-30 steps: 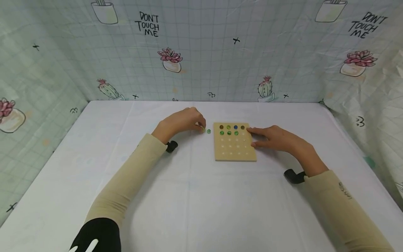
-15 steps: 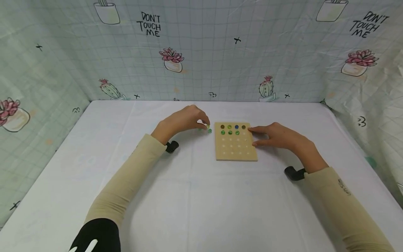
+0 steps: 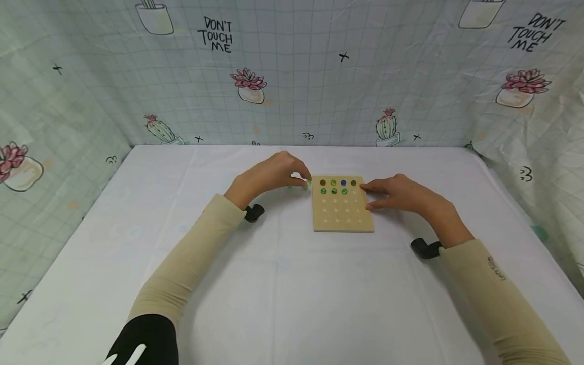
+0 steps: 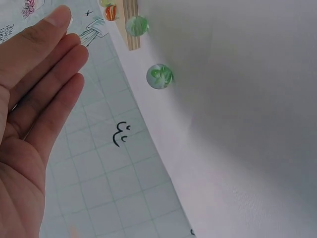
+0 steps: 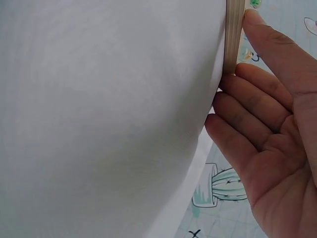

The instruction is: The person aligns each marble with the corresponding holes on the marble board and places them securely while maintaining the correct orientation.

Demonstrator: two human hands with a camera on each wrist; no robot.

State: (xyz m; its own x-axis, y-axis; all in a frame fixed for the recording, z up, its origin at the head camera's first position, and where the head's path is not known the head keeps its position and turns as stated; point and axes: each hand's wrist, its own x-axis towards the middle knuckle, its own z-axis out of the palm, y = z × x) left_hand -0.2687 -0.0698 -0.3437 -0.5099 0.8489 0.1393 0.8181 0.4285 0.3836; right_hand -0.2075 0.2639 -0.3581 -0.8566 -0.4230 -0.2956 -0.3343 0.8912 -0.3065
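Observation:
My left hand [image 3: 276, 172] pinches a small yellow-green marble [image 3: 308, 183] between thumb and fingertips, right at the upper left edge of a square wooden board [image 3: 342, 212]. Brown, yellow-green and blue marbles fill the board's far row. Green marbles [image 3: 334, 191] sit in the first three hollows of the second row; the nearer rows are bare dimples. At the board's right edge, my right hand [image 3: 401, 195] touches it with forefinger and thumb, fingers extended. In the right wrist view, the thumb lies at the top of the board's side [image 5: 234, 37].
Two loose green marbles lie on the white tabletop beneath the left hand, a nearer marble [image 4: 159, 76] and another marble [image 4: 137, 26] close to the board. A patterned cloth [image 3: 292, 76] hangs behind the table and along both sides.
My left hand has moved right with the pinched marble, passing over the loose green marble to the board's left edge. The right hand keeps its place at the board.

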